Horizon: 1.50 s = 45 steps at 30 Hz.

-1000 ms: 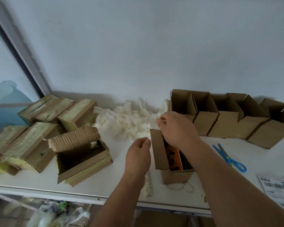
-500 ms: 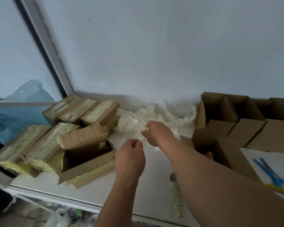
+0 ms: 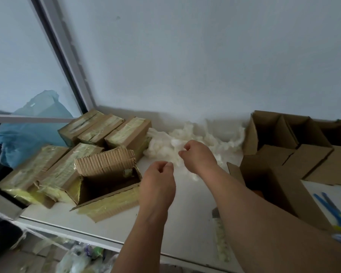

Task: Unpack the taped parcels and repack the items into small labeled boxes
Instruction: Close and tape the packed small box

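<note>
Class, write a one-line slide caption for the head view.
Right hand reaches into white stuffing beside an opened parcel.

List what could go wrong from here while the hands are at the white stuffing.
1. The right hand reaches into the white stuffing; loose wads may trail onto the table instead of into a box.
2. The right forearm crosses beside the open small box and could knock it.
3. The scissors lie near the table's front right, where an elbow might sweep them off.

Soft, dim daylight, faint shadows along the wall, wide-angle bending, slight blur.
</note>
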Available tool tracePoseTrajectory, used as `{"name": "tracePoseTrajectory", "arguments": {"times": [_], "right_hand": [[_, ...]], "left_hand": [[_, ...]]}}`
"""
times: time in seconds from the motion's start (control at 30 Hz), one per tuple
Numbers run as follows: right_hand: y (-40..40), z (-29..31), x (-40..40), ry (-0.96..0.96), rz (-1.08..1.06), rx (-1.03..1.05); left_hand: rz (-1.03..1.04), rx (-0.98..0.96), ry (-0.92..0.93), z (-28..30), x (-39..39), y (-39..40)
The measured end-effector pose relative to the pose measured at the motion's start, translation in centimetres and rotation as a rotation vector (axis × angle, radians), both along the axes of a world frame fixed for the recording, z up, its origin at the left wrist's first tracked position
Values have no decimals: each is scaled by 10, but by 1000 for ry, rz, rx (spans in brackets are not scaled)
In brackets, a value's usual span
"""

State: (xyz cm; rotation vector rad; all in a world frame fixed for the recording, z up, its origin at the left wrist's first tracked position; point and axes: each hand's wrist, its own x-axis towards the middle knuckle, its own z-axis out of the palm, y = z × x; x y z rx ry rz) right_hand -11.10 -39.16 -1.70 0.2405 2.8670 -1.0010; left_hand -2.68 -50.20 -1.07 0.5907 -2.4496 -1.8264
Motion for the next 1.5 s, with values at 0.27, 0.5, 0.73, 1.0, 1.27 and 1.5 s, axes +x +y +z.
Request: {"name": "tracePoseTrajectory", "arguments": {"times": [0.27,0.5,0.73,1.0,1.27,1.5], "right_hand": [[43,74,73,132,-80,-345],[111,106,133,231,-245,-358],[151,83,160,171,-277,0],[149,50,161,8,-241,119],[131,48,136,-223,-36,41],[138,49,119,-390,124,-21]], "left_hand": [[-64,106,23,19,22,20],[-307,74,17,25,42,63],[-475,-91,-14,24,52,88],[-509,-169,-63,17,52,94],[-466,-183,-88,8,44,93],[-468,-162,-119,2,41,92]]}}
